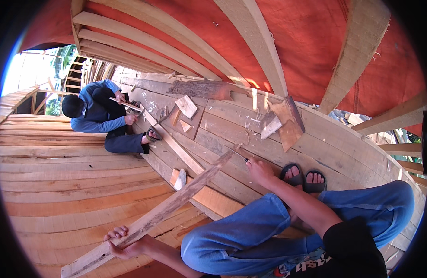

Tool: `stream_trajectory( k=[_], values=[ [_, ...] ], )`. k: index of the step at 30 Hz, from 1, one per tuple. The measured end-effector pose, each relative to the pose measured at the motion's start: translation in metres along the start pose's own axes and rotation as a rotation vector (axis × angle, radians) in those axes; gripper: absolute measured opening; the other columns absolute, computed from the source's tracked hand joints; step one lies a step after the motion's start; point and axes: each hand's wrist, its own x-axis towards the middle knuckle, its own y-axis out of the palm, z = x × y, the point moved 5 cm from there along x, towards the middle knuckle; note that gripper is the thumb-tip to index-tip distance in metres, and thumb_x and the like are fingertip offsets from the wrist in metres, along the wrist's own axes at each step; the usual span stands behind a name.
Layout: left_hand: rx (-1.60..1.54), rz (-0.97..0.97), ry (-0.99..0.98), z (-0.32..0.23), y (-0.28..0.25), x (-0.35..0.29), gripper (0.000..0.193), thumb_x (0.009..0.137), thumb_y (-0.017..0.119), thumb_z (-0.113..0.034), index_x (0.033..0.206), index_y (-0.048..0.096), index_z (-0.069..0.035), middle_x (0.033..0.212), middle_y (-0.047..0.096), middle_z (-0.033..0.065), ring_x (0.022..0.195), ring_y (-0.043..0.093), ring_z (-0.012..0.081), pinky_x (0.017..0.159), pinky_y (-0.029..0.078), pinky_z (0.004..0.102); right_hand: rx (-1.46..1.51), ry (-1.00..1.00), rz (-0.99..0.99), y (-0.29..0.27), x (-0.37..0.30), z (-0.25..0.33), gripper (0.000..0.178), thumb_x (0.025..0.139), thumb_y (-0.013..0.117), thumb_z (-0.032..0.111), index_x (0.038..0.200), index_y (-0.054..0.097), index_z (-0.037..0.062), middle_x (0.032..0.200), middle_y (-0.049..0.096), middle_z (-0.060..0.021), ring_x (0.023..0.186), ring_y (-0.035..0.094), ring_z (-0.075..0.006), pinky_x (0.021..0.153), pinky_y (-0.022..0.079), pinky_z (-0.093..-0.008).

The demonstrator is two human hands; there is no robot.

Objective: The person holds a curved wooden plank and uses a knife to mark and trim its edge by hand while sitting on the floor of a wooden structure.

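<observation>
Plank (176, 201), long and rough-sawn, lies diagonally in front of the seated person, from the lower left to the middle of the view, and passes above a short orange-toned board (216, 199) on the decking (216, 132); whether the two touch cannot be determined. Progress, judged from surface condition: the piece is already cut to a long, narrow form, but working of its surface appears incomplete, since a dark, rough, bark-like band runs along much of its length. The amount of work left cannot be established from this view; loose offcuts (186, 107) and scattered shavings lie farther along the decking. Orientation: the long axis runs from the broad-looking near end, beyond the left hand (131, 249), up and rightward to the far end, which points away from the person and lies near the right hand (261, 172). Hand states: the left hand is partly closed around the plank near its lower end, fingers curled over one edge and the palm side at the other. The right hand is closed around a slim, dark tool (246, 160) beside the far end; its type, and any contact with the wood, cannot be confirmed.
</observation>
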Motion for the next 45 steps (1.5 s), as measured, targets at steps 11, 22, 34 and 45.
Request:
stream_trajectory(
  k=[11,22,34,45],
  values=[
    [-0.015,0.056,0.007,0.001,0.000,0.000,0.023,0.085,0.056,-0.028,0.087,0.055,-0.005,0.068,0.045,0.0025,0.056,0.044,0.0129,0.051,0.038,0.0254,-0.026,0.039,-0.016,0.018,0.012,-0.022,0.031,0.100,0.042,0.030,0.103,0.049,0.0001,0.074,0.065,-0.0245,0.067,0.065,-0.0431,0.059,0.052,-0.0526],
    [-0.011,0.059,0.024,-0.001,-0.017,0.009,0.027,0.086,0.055,-0.029,0.096,0.052,-0.004,0.069,0.045,0.0035,0.056,0.045,0.0132,0.053,0.039,0.0249,-0.048,-0.012,0.146,0.011,0.017,-0.002,0.032,0.100,0.041,0.027,0.102,0.047,-0.0042,0.080,0.066,-0.0265,0.076,0.066,-0.0428,0.065,0.052,-0.0538],
    [-0.003,0.007,0.007,0.006,-0.021,0.010,0.025,0.086,0.055,-0.029,0.092,0.054,-0.005,0.069,0.045,0.0031,0.056,0.044,0.0129,0.052,0.038,0.0253,-0.069,0.077,0.116,0.007,0.021,-0.006,0.033,0.099,0.042,0.029,0.104,0.047,-0.0032,0.083,0.066,-0.0277,0.080,0.066,-0.0428,0.067,0.053,-0.0532],
    [0.016,-0.045,0.011,0.011,-0.030,0.016,0.023,0.085,0.056,-0.029,0.087,0.056,-0.006,0.069,0.045,0.0027,0.056,0.044,0.0129,0.050,0.038,0.0250,-0.158,0.041,0.177,0.010,0.034,-0.023,0.035,0.100,0.040,0.027,0.105,0.050,-0.0061,0.086,0.066,-0.0264,0.080,0.066,-0.0425,0.067,0.053,-0.0530]
  ],
)
